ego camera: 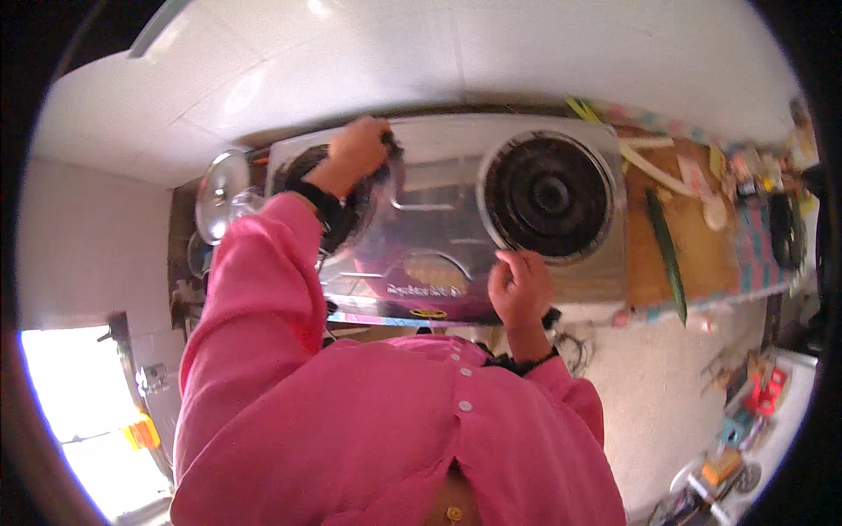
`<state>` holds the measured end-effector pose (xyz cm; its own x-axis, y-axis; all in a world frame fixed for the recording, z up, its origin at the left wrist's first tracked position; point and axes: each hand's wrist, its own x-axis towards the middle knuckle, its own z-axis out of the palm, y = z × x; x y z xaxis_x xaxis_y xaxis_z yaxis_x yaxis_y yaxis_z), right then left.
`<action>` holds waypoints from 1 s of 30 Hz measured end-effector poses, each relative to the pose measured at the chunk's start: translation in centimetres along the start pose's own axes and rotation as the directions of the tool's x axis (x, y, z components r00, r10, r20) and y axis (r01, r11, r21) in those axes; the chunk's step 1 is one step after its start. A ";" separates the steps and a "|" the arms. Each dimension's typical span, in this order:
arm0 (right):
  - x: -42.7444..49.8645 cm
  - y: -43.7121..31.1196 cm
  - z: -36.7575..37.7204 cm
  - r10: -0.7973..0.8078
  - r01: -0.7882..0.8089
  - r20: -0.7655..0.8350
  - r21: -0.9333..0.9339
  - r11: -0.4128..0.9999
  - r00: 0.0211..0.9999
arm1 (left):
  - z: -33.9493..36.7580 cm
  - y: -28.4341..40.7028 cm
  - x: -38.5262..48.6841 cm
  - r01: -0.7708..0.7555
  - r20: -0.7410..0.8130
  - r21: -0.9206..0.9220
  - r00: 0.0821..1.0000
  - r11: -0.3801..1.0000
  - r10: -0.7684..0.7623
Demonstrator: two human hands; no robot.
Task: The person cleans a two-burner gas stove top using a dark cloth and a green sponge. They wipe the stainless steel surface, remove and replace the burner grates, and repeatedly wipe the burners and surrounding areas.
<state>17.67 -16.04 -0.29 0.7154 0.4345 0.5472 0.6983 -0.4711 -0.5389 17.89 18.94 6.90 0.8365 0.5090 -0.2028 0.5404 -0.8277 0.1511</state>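
Note:
A two-burner stainless steel gas stove [434, 230] lies before me. My left hand [358, 151] is over the far right side of the left burner [339, 223], its fingers around a dark, blurred thing [393, 144] that I cannot name. My right hand [521, 286] is at the near left of the right burner [549, 195], fingers curled, over the stove's front part; whether it holds anything cannot be told.
Right of the stove, a wooden board [704, 253] bears a long green cucumber-like vegetable [666, 250] and pale stalks [658, 172]. Left of it stands a round metal lid or pan [223, 197]. A white wall [421, 59] rises behind. Clutter lies on a shelf [783, 434] at lower right.

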 end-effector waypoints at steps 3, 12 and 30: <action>0.1 -0.4 -0.3 0.036 -0.035 0.047 -0.013 0.999 0.998 | 1.5 0.9 -3.2 0.010 -0.099 -0.001 0.995 1.000 -0.010; -0.1 -0.2 -0.1 -0.021 0.020 0.042 0.007 1.000 0.999 | 0.6 -4.4 -9.7 0.061 -0.178 -0.186 0.979 0.981 -0.095; -0.6 -0.1 0.3 0.015 -0.014 0.060 -0.013 1.000 0.998 | 0.3 -23.3 -7.4 0.463 -0.372 -0.242 0.767 0.853 -0.522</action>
<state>17.23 -16.02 -0.76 0.7259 0.4730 0.4993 0.6877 -0.4871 -0.5384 -0.91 34.37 4.59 0.3936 0.9106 0.1257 0.8700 -0.4132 0.2690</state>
